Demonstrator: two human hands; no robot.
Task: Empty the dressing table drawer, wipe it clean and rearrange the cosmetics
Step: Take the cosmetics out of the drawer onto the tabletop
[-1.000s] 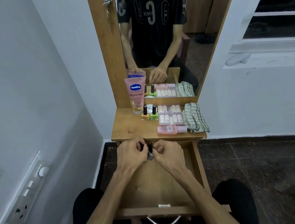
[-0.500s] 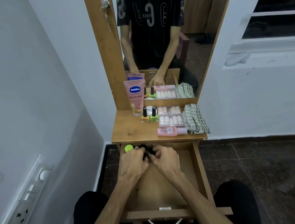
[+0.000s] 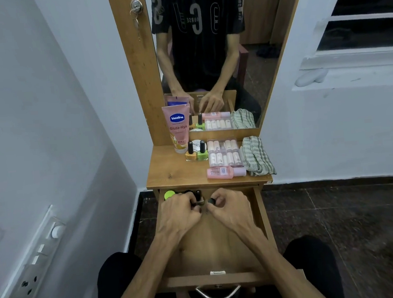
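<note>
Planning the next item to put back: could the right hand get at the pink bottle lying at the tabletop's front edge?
Probably yes. The pink bottle lies in the open just beyond the right hand, nothing over it. But that hand is gripping a small black-capped bottle, so it must release first.

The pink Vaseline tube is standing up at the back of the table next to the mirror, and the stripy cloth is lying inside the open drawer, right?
Not quite. The Vaseline tube does stand at the back by the mirror, but the stripy cloth is not in the drawer. The head view shows it lying on the tabletop, at the right side, beside the clear box of small bottles.
</note>
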